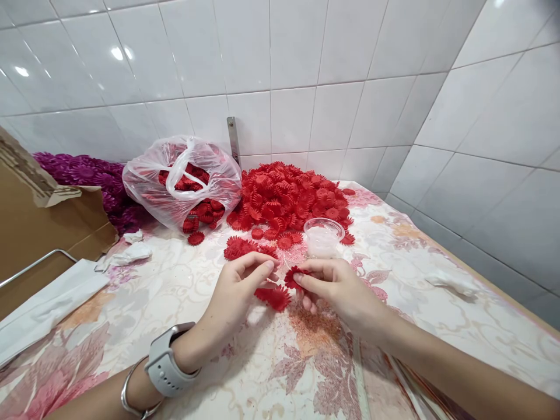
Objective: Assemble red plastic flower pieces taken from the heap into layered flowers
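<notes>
My right hand [335,286] pinches a small red artificial flower [291,278] between thumb and fingers, its petals facing left. Just left of it, my left hand [238,283] has thumb and forefinger brought together in a pinch; whatever lies between them is too small to make out. Below the left fingertips, red flower pieces [276,297] lie on the patterned tablecloth [184,297]. A few more red flowers [242,247] rest just beyond the left hand. Behind the right hand stands a clear plastic cup [324,236] with whitish contents.
A large heap of red flowers [289,198] lies against the tiled wall [297,52]. Left of it sits a tied plastic bag [149,186] of red flowers, then purple flowers [83,172] and a cardboard box [56,227]. Crumpled tissue [131,255] lies nearby.
</notes>
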`<action>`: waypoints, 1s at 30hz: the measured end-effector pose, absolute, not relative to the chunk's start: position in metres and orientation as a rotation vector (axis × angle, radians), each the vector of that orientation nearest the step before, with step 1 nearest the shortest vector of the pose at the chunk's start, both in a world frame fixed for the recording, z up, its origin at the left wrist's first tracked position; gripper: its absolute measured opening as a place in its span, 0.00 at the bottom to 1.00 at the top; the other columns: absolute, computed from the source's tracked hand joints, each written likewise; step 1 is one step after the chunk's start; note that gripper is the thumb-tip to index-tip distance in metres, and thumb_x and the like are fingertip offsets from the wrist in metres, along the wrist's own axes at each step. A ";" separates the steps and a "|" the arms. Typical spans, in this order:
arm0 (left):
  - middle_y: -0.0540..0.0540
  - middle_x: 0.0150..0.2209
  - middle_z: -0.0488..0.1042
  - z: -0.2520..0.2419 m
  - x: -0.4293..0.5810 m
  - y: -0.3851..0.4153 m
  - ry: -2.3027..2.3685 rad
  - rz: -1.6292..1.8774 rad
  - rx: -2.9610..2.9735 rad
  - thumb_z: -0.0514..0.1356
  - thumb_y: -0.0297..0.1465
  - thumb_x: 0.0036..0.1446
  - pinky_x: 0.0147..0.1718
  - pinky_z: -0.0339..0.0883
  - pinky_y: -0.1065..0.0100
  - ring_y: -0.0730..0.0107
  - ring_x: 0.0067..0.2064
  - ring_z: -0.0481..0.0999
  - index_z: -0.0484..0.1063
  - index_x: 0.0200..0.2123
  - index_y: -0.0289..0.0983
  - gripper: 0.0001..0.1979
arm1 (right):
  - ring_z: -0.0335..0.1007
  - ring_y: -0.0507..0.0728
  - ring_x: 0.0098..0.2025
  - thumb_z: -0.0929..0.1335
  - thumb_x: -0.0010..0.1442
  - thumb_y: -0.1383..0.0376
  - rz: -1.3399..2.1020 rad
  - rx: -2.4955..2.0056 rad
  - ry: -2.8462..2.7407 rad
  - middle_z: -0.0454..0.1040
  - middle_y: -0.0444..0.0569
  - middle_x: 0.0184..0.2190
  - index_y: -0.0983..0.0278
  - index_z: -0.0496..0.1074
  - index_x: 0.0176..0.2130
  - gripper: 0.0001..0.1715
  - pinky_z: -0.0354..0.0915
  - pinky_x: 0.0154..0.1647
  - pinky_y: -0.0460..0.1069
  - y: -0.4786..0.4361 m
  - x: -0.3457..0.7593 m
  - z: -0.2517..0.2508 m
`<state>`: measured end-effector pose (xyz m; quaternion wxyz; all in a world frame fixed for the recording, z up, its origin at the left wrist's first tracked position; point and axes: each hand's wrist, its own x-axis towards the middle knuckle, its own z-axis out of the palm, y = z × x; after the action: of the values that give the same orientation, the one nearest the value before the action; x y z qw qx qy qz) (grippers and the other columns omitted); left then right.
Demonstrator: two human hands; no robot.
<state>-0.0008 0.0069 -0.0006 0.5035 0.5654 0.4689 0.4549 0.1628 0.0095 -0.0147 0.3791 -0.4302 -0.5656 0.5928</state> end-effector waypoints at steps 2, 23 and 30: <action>0.49 0.27 0.71 -0.003 -0.002 0.009 1.137 1.086 1.375 0.58 0.34 0.50 0.32 0.66 0.70 0.72 0.31 0.70 0.72 0.27 0.35 0.08 | 0.63 0.48 0.17 0.68 0.51 0.58 1.592 -1.080 -1.396 0.68 0.42 0.16 0.66 0.67 0.23 0.14 0.60 0.19 0.44 0.010 0.162 -0.015; 0.49 0.25 0.69 -0.011 0.004 -0.003 1.014 0.894 1.470 0.59 0.37 0.50 0.30 0.63 0.71 0.71 0.29 0.67 0.71 0.25 0.34 0.11 | 0.62 0.52 0.22 0.59 0.56 0.74 -0.107 -0.857 -2.100 0.67 0.48 0.20 0.66 0.66 0.27 0.11 0.57 0.22 0.46 0.000 0.164 -0.022; 0.49 0.29 0.71 -0.007 0.004 -0.004 1.084 0.965 1.638 0.55 0.34 0.53 0.33 0.62 0.70 0.69 0.33 0.68 0.71 0.28 0.36 0.08 | 0.66 0.55 0.30 0.61 0.55 0.72 0.111 -0.872 -2.132 0.71 0.52 0.28 0.68 0.68 0.36 0.09 0.63 0.30 0.49 -0.002 0.160 -0.020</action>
<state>0.0041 -0.0045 -0.0070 0.4587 0.6651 0.4400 0.3919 0.1602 -0.0021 -0.0196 0.4055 -0.3457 -0.8451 0.0438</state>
